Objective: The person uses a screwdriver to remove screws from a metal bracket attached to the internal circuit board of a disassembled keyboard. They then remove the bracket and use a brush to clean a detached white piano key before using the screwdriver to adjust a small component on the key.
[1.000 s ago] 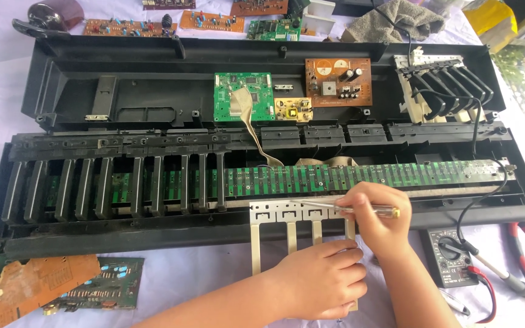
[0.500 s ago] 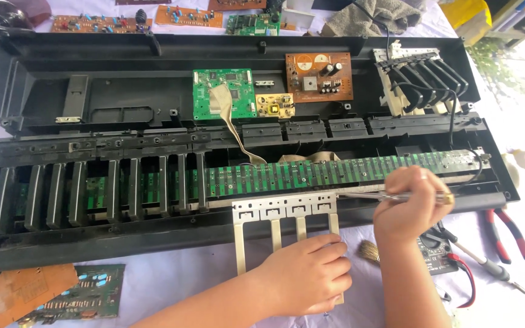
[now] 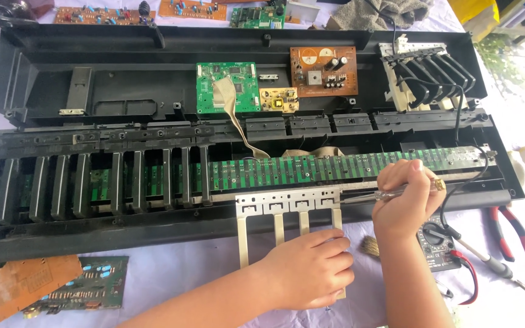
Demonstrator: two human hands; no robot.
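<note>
An opened electronic keyboard (image 3: pixel 123 222) lies across the table, its long green contact board (image 3: pixel 311 170) bare. My right hand (image 3: pixel 403 197) grips a screwdriver (image 3: pixel 372 195) with a clear handle, held level, tip pointing left at a white block of keys (image 3: pixel 287 203). That block lies upside down across the case's front edge, its key strips reaching toward me. My left hand (image 3: pixel 311 267) rests flat on the near ends of those strips. Several black keys (image 3: pixel 92 182) still sit over the left part of the case.
Green (image 3: pixel 227 87), yellow (image 3: pixel 278 99) and brown circuit boards (image 3: pixel 323 71) sit in the upper case half, with a removed key group (image 3: pixel 429 79) at right. Red-handled pliers (image 3: pixel 511 228) and a multimeter (image 3: pixel 439 255) with probes lie right. Loose boards (image 3: pixel 44 288) lie bottom left.
My right hand with the screwdriver has moved right along the case's front edge. My left hand stays on the key block. The camera has shifted slightly.
</note>
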